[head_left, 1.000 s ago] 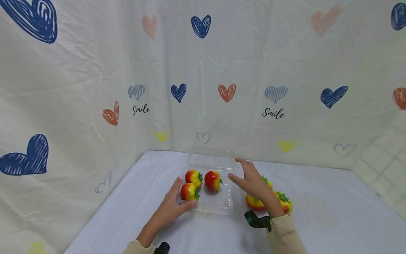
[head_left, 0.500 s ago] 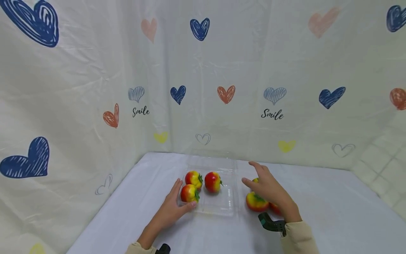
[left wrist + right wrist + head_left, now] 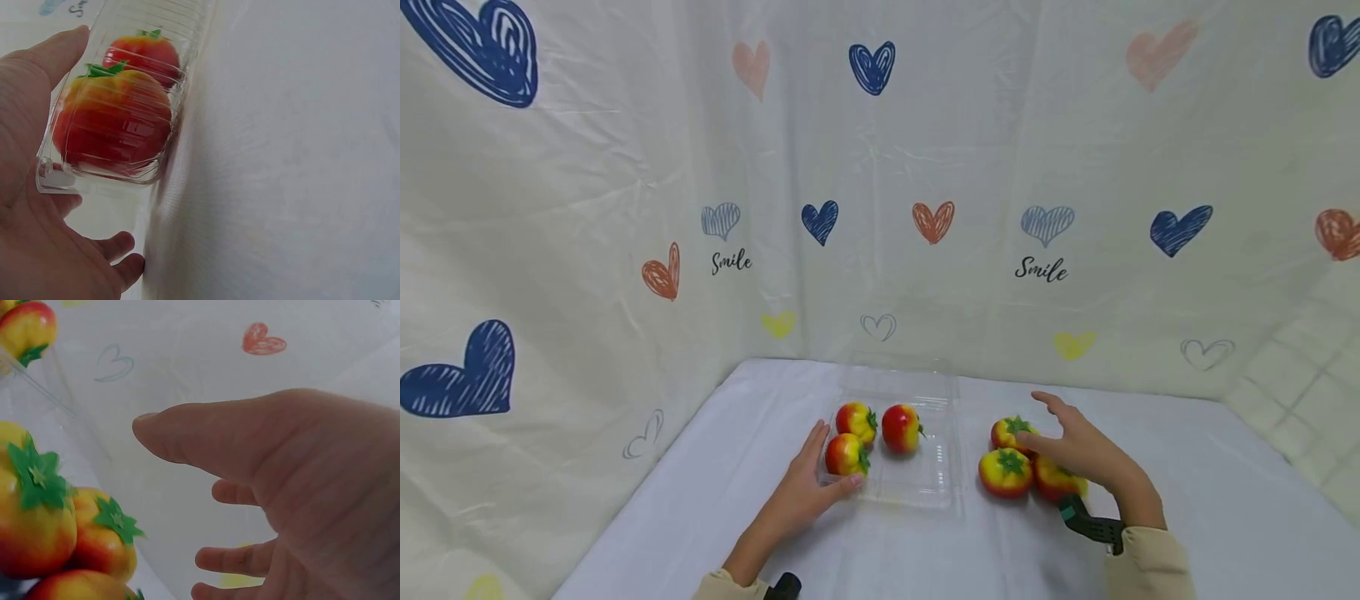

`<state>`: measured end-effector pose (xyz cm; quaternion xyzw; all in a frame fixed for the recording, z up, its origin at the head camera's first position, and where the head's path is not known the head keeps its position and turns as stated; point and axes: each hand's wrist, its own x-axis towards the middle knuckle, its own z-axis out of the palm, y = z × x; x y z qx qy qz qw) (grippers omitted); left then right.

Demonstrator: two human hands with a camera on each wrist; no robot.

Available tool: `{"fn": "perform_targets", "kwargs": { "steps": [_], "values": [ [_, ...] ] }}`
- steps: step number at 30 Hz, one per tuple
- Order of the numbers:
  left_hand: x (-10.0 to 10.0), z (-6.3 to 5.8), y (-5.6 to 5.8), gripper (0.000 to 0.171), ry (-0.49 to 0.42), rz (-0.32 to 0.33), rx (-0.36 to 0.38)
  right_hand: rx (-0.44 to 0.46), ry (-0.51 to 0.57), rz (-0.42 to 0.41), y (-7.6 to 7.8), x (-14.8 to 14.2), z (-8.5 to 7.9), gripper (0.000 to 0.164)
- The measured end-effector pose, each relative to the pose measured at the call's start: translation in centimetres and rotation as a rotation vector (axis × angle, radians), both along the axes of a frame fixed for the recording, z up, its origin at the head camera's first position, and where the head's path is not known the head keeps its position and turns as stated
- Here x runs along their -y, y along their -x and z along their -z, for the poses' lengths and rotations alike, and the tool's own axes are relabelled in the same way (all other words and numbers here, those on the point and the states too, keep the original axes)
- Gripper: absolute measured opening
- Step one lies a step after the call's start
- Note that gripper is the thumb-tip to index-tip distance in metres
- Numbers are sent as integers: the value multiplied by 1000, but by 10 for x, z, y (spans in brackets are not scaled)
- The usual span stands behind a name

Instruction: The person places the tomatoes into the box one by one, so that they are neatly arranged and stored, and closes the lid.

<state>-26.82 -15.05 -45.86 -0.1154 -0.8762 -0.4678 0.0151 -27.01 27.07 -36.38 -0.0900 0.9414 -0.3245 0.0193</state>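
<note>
A clear plastic clamshell box (image 3: 917,487) lies with its lid (image 3: 895,383) folded back. In it are a red-and-yellow persimmon-like fruit (image 3: 900,429) and two more at its left side. My left hand (image 3: 808,483) rests at the box's near left corner, thumb along the front and straight fingers along the left side. Through the clear wall in the left wrist view, a fruit (image 3: 119,122) shows. My right hand (image 3: 1086,446) hovers by a cluster of three similar fruits (image 3: 1005,473), thumb and fingers spread, holding nothing. The right wrist view shows that hand (image 3: 294,487) beside the fruits (image 3: 103,537).
A white cloth (image 3: 700,500) covers the table. Behind it hangs a pale curtain (image 3: 970,125) with printed hearts. Each wrist carries a black camera mount, such as the right one (image 3: 1086,521).
My right hand has moved right from the box's right edge to over the loose fruits, uncovering the nearest ones. My left hand and the box have stayed in place.
</note>
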Motion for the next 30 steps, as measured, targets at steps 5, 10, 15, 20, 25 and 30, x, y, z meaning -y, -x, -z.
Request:
{"fn": "perform_targets", "kwargs": {
  "steps": [5, 10, 15, 20, 25, 30],
  "values": [
    [1, 0, 0, 112, 4, 0, -3, 99, 60, -1, -1, -23, 7, 92],
    [1, 0, 0, 112, 9, -7, -3, 199, 74, -16, -2, -34, 14, 91],
    [-1, 1, 0, 112, 5, -9, 11, 250, 40, -7, 0, -34, 21, 85],
    [0, 0, 0, 112, 1, -2, 10, 287, 50, 17, 3, -33, 26, 79],
    [0, -2, -2, 110, -6, 10, 3, 302, 39, 46, 6, -31, 30, 73],
    [0, -4, -3, 110, -2, 6, 5, 298, 27, 54, 7, -29, 31, 71]
  ]
}}
